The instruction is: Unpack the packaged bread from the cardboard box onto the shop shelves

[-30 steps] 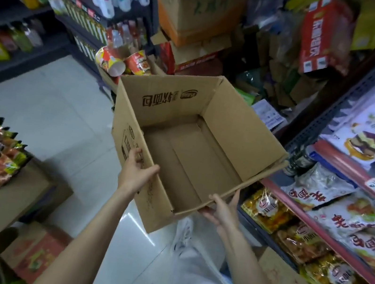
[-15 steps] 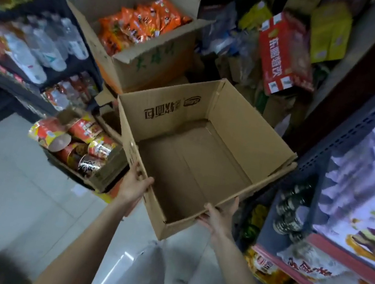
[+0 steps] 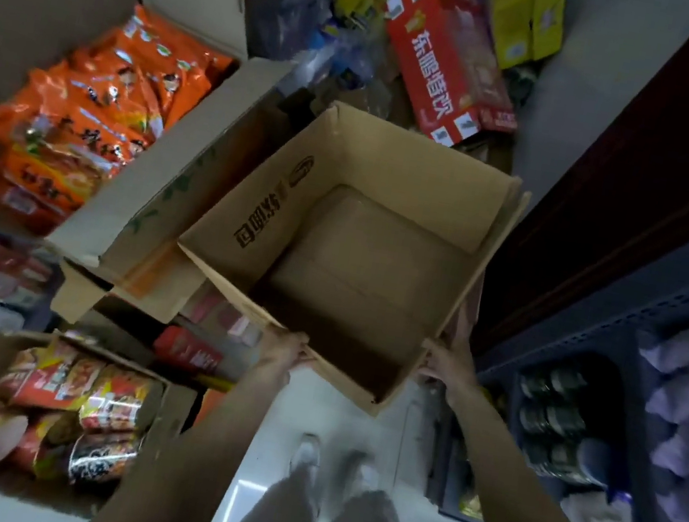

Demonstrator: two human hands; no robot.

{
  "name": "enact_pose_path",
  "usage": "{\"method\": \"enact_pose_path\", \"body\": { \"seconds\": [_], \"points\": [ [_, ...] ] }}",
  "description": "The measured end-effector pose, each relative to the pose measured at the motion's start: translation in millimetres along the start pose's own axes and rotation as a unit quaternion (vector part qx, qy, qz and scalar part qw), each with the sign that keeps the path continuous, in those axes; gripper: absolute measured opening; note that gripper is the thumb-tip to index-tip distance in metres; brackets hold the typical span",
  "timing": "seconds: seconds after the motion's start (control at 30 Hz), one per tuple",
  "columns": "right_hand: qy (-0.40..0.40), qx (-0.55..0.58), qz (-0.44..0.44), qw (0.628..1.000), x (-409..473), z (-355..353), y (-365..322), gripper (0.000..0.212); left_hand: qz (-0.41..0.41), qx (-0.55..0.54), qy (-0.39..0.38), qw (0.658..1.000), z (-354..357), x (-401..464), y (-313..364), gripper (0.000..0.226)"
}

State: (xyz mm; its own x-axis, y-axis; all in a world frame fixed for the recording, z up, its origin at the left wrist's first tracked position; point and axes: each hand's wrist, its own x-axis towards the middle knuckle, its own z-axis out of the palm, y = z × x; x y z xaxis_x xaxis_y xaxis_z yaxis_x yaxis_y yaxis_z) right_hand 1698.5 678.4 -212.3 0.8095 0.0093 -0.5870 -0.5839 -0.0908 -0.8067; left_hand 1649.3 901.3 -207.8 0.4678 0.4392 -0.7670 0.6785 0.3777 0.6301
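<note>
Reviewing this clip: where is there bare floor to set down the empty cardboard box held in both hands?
Bare pale floor shows only below the empty brown cardboard box, around the person's feet, between the open carton of cup noodles and the dark shelf unit. Ahead it is crowded: the carton of orange packets, the red printed carton.

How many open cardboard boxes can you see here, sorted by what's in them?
Empty, held by the left hand and right hand: 1, the cardboard box
Orange snack packets: 1, the large box
Cup noodles: 1, the low box
Total: 3
</note>
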Motion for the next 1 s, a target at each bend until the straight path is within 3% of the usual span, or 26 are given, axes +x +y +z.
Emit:
{"method": "enact_pose_path", "body": {
  "seconds": [0.13, 0.27, 0.4, 0.5, 0.57, 0.73, 0.9, 1.0],
  "points": [
    [0.035, 0.022, -0.049, 0.998, 52.1, -3.1, -21.8, 0.068, -0.017, -0.065, -0.031, 0.997, 50.6, 25.0, 31.5, 0.014],
    [0.089, -0.069, -0.038, 0.993, 114.2, 4.2, -3.3, 0.075, -0.024, -0.111, -0.025, 0.993, 111.3, 63.4, 52.8, 0.021],
    [0.135, -0.031, -0.013, 0.990, 174.6, -1.9, 6.4, 0.065, -0.005, -0.161, -0.028, 0.987, 170.1, 116.3, 49.7, 0.033],
    [0.204, -0.077, 0.007, 0.976, 226.7, -18.5, 16.3, 0.050, -0.002, -0.108, -0.067, 0.992, 203.0, 162.3, 36.8, 0.018],
    [0.227, -0.104, 0.028, 0.968, 259.5, -35.5, 28.5, 0.044, -0.025, -0.020, -0.118, 0.992, 215.9, 196.2, 27.5, 0.025],
    [0.194, -0.144, 0.078, 0.967, 284.3, -72.5, 57.1, 0.056, -0.073, 0.135, -0.196, 0.968, 219.7, 228.5, 1.9, 0.039],
    [0.099, -0.203, 0.047, 0.973, 254.1, -74.5, 63.3, 0.060, -0.064, 0.117, -0.200, 0.971, 212.1, 205.5, -2.0, 0.018],
    [0.083, -0.209, 0.013, 0.974, 234.8, -66.3, 30.9, 0.057, -0.025, 0.116, -0.171, 0.978, 210.4, 182.7, 31.1, 0.028]
  ]
}}
